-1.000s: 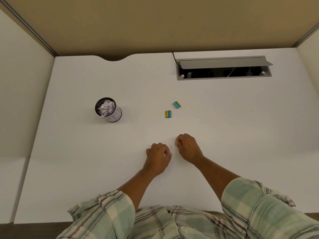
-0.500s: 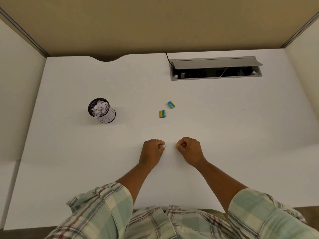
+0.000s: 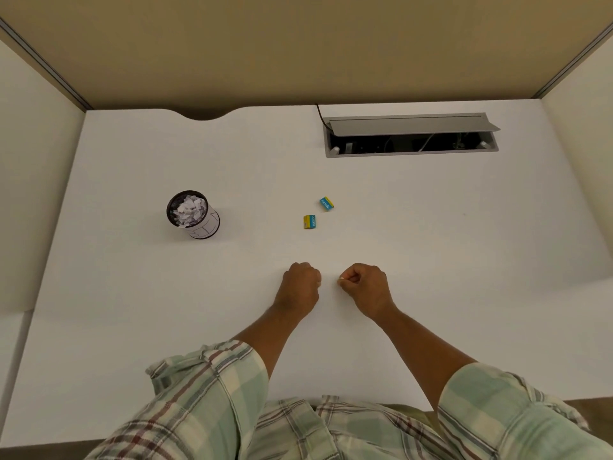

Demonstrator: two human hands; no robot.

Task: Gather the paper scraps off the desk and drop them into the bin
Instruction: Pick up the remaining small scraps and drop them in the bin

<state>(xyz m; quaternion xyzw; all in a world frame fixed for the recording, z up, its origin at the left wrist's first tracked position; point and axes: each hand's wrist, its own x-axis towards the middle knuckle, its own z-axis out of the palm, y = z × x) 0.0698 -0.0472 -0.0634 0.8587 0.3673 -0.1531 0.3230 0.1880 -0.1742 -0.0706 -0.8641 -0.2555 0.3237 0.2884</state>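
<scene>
Many white scraps, heaped in bin

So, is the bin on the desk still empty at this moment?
No, the bin on the desk is already filled with white paper scraps almost up to its rim.

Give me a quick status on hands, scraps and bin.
Left hand and right hand fisted, side by side. Bin far left, full of scraps. Nothing in between.

Office cubicle — partitions, desk cable hatch
</scene>
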